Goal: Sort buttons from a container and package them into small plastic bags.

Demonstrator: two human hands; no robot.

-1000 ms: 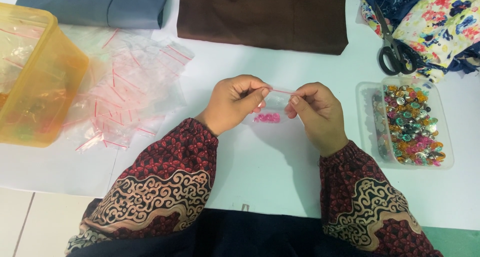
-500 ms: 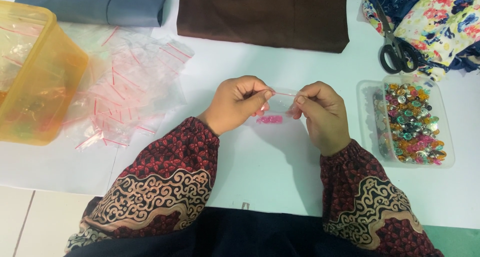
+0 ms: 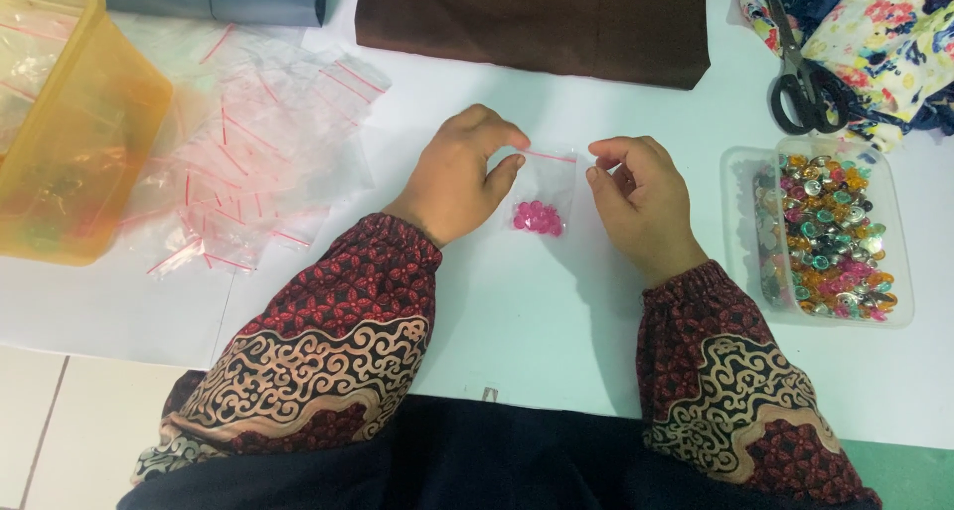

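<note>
- Left hand point(image 3: 462, 177): laid on the white table point(image 3: 556, 311); thumb and forefinger are pinched narrowly on the left top corner of a small clear zip bag point(image 3: 545, 187).
- Right hand point(image 3: 641, 197): fingers are curled, tips held just beside the bag's right top corner; contact cannot be told.
- Zip bag: found between both hands, flat on the table, red seal strip uppermost; pink beads point(image 3: 538, 217) are gathered at its bottom.
- Clear tray of mixed coloured beads point(image 3: 830, 237): placed at 3 o'clock of the right hand.
- Black scissors point(image 3: 800, 78): at 1 o'clock.
- Empty zip bags point(image 3: 253, 162), orange plastic box point(image 3: 70, 122): at 9 o'clock.
- Brown cloth point(image 3: 537, 18): at 12 o'clock.
</note>
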